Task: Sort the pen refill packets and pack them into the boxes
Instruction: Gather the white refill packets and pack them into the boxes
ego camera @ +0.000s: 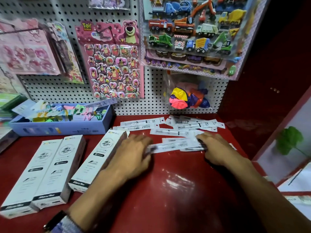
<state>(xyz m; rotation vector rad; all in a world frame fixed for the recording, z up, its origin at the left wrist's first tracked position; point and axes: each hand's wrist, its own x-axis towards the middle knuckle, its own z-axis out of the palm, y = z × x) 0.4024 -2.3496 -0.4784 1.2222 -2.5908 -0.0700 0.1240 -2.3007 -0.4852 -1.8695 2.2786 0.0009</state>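
Note:
Several white pen refill packets (pixel 175 126) lie scattered on the red counter near the pegboard. My left hand (pixel 133 152) and my right hand (pixel 213 148) hold the two ends of a small bunch of packets (pixel 173 146) flat on the counter, fingers curled round them. Three long white refill boxes lie at the left: one (pixel 99 155) right beside my left hand, its far flap open, and two (pixel 65 167) (pixel 30 175) side by side further left.
A blue open box (pixel 67 127) of colourful items stands at the back left. The pegboard (pixel 156 91) carries sticker sheets and a bag of balloons (pixel 190 98). A red cabinet wall (pixel 262 98) closes the right side. The counter front (pixel 168 190) is glossy red.

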